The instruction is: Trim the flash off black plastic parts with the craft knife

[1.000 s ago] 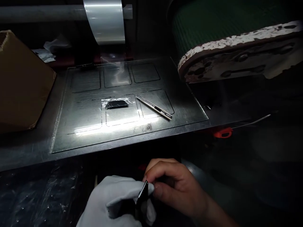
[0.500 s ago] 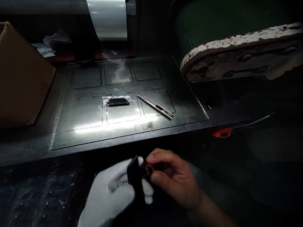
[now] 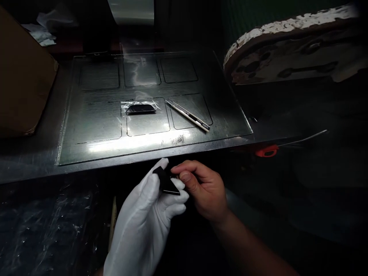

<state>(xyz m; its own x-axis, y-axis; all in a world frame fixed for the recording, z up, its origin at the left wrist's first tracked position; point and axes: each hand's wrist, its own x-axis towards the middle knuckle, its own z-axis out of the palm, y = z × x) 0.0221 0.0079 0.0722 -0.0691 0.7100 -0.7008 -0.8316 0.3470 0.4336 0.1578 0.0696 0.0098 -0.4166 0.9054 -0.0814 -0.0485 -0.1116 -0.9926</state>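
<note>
My left hand (image 3: 140, 214), in a white glove, grips a small flat black panel (image 3: 166, 182) between thumb and fingers, holding it tilted below the table's front edge. My bare right hand (image 3: 205, 191) is closed in a pinch close to the panel's right side. Whatever its thumb and forefinger have between them is too dark and small to make out. Beyond the hands, a similar black piece (image 3: 141, 109) lies with clear film on a transparent sheet (image 3: 94, 126) marked with rounded dark outlines. A slim utility knife (image 3: 188, 115) rests to the right of that piece.
A cardboard box (image 3: 25, 76) stands at the left. A green roller-like machine part with a chipped white edge (image 3: 287, 28) overhangs the right. A red-handled tool (image 3: 267, 150) lies at the table's right edge. Plastic-covered trays (image 3: 43, 226) are at lower left.
The view has tipped downward, so the table appears higher. My left hand has turned the black panel to a different angle, and both hands sit higher in the picture, the right fingers still pinched.
</note>
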